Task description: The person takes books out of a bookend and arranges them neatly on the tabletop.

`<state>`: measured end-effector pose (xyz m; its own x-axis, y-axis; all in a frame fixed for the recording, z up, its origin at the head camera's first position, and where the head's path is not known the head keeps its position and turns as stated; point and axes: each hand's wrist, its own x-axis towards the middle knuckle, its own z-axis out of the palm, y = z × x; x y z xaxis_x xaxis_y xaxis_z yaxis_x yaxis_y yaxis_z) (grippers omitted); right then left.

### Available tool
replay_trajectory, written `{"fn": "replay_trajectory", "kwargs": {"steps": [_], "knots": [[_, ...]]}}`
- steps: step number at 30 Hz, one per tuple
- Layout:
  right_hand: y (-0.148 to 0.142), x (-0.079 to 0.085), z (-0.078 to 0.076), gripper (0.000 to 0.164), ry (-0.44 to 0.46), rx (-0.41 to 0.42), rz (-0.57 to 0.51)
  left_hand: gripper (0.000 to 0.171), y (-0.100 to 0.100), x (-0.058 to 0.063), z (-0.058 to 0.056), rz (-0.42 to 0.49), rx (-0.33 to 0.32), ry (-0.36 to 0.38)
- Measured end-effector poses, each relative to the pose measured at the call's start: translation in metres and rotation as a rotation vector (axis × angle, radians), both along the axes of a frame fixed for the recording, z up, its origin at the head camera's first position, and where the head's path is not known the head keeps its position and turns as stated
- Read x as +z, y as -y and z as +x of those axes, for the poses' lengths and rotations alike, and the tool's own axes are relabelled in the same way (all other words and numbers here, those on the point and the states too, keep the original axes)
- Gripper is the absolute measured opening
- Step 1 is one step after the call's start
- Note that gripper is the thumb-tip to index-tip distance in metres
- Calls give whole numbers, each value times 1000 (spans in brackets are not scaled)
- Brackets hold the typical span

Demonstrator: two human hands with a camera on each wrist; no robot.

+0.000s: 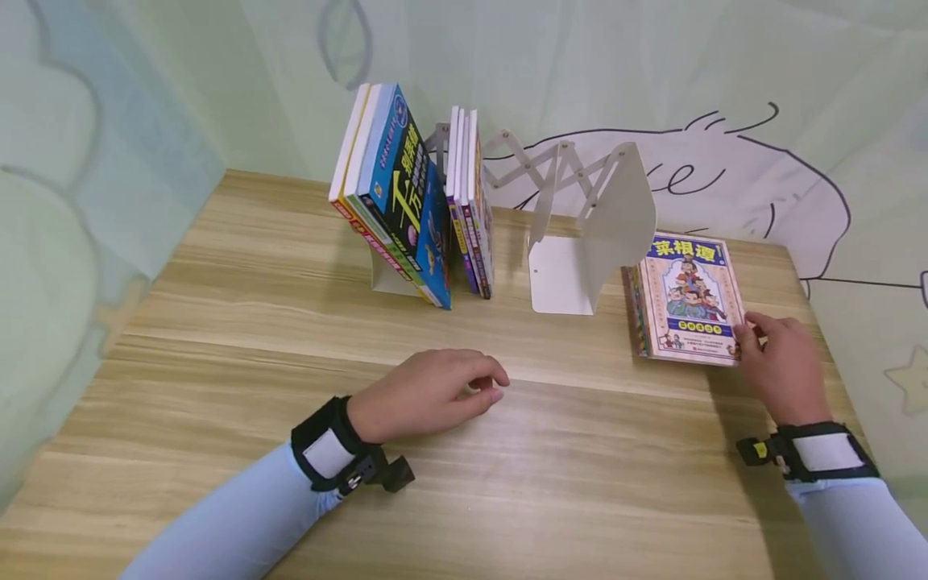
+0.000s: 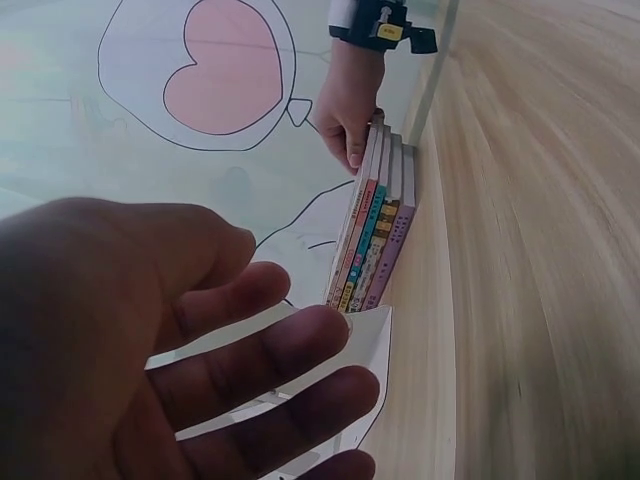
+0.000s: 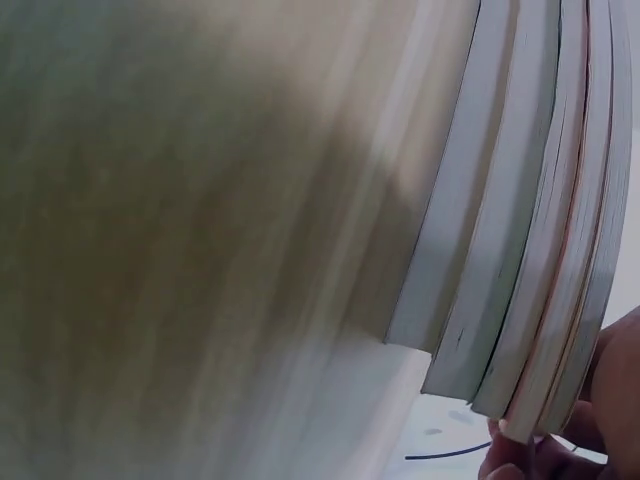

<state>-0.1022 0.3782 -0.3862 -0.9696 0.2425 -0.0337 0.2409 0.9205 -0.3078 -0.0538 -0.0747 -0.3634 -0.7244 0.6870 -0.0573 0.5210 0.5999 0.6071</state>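
At the right of the table lies a stack of several thin books [image 1: 689,302], the top one with a pink cover, a blue title band and cartoon figures. My right hand [image 1: 786,366] pinches the top book at its near right corner. In the right wrist view, the page edges of the stack [image 3: 500,230] show, with fingertips [image 3: 515,460] at a corner; how many books they grip is hard to tell. Coloured spines of the stack [image 2: 372,240] face the left wrist view. My left hand [image 1: 428,395] hovers over the table's middle, fingers loosely bent, holding nothing.
A white folding bookshelf [image 1: 619,225] with crossed bars stands at the back. Large books, one blue and black [image 1: 409,197], lean in its left section, thin books [image 1: 470,205] beside them. Printed curtains [image 1: 725,161] border the wooden table [image 1: 565,483].
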Motion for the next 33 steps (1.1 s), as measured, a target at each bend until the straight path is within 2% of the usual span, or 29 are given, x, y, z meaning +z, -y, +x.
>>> {"fn": "replay_trajectory", "kwargs": {"steps": [7, 11, 17, 25, 29, 33], "knots": [[-2, -2, 6, 60, -43, -12, -58, 30, 0, 0, 0, -6, 8, -28], [4, 0, 11, 57, -113, 17, -18, 29, 0, 1, -2, 1, 21, -60], [18, 3, 19, 42, -196, 155, 12, 29, 0, 4, -6, 32, 60, -104], [54, 12, 35, 24, -298, 367, -155, 28, 3, 10, -9, 154, 172, -176], [72, 18, 41, 21, -331, 462, -231, 29, 3, 11, -11, 214, 216, -213], [90, 23, 48, 22, -351, 576, -279, 29, 3, 13, -13, 249, 232, -232]]}}
